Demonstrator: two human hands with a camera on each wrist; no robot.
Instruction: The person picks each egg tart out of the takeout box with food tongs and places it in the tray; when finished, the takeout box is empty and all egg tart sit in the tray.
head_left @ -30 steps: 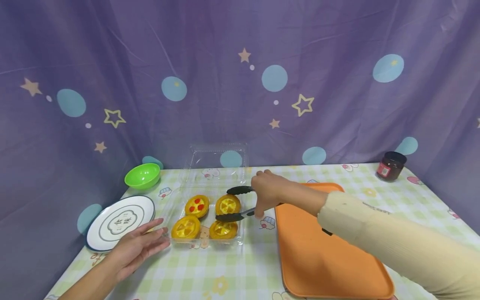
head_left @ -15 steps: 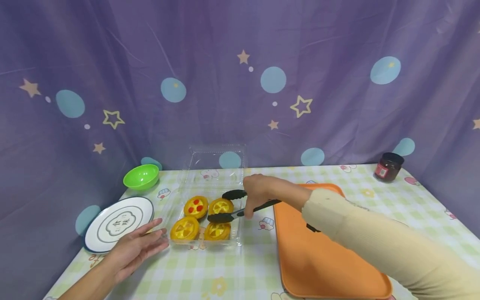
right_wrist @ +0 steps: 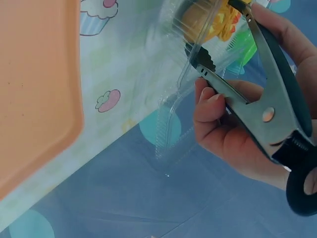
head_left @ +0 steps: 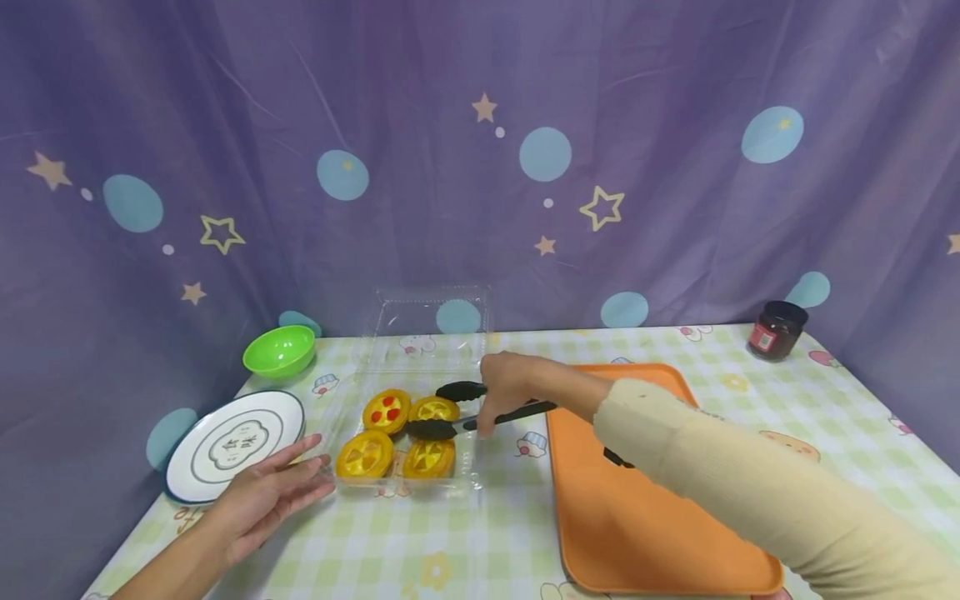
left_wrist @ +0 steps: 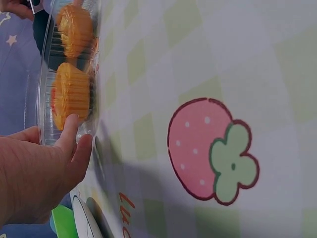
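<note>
Four tarts [head_left: 364,455] in clear box [head_left: 467,468], right fingers [right_wrist: 212,106] gripping tongs [right_wrist: 268,115], left fingers [head_left: 300,473] spread

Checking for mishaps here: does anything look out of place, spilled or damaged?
The plate looks slightly off: its rim seems to overhang the left edge of the table. No spill or damage shows; four tarts sit in the clear container.

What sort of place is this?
Probably a staged tabletop set rather than a working kitchen: a purple star-print curtain closes off the back and sides, and a checked cartoon tablecloth bears an orange tray.
</note>
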